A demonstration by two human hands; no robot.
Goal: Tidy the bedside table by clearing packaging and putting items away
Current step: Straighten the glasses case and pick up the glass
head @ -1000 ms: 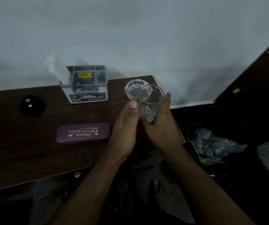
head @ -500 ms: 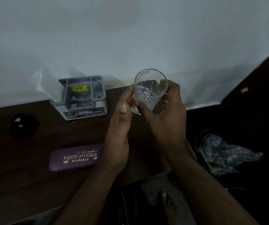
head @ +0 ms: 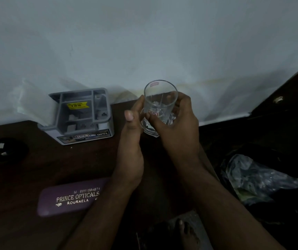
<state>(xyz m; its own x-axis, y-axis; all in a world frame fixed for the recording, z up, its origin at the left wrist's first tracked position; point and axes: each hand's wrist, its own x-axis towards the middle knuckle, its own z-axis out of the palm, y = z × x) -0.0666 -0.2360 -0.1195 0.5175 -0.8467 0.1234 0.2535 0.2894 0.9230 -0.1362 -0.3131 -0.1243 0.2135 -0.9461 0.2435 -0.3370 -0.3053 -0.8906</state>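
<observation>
Since a second ago the glass tumbler (head: 159,101) is higher: it was low over the table's right rear, and now its rim stands against the white wall (head: 144,42). Compared with half a second ago, little differs.

Tumbler: clear, empty, upright with a slight tilt, mouth toward the camera. A small red-and-white sticker sits low on the near side; a second pinkish mark shows at the far rim. Cut pattern visible near the base. It is held above a clear glass dish (head: 150,131) that rests on the rear right part of the dark wooden table (head: 27,177).

Right hand (head: 176,130): wrapped around the tumbler's lower half from the right, fingers curled behind, thumb across the near side at the sticker. Grip closed on the glass. Forearm runs down to the lower right.

Left hand (head: 132,141): on the tumbler's left side, fingers extended upward and touching the glass wall, thumb raised with its nail toward the camera. Loosely open; it steadies rather than clasps, as far as the dim light shows.

Other items on the table: a grey plastic moulded packaging tray (head: 83,116) with a yellow tag and "OPEL" label, by the wall; a purple spectacle case (head: 69,197) printed "PRINCE OPTICALS ROURKELA", near the front edge, partly under the left forearm; a black rounded object (head: 7,150) at far left. A crumpled clear plastic bag (head: 256,179) lies on the floor to the right.
</observation>
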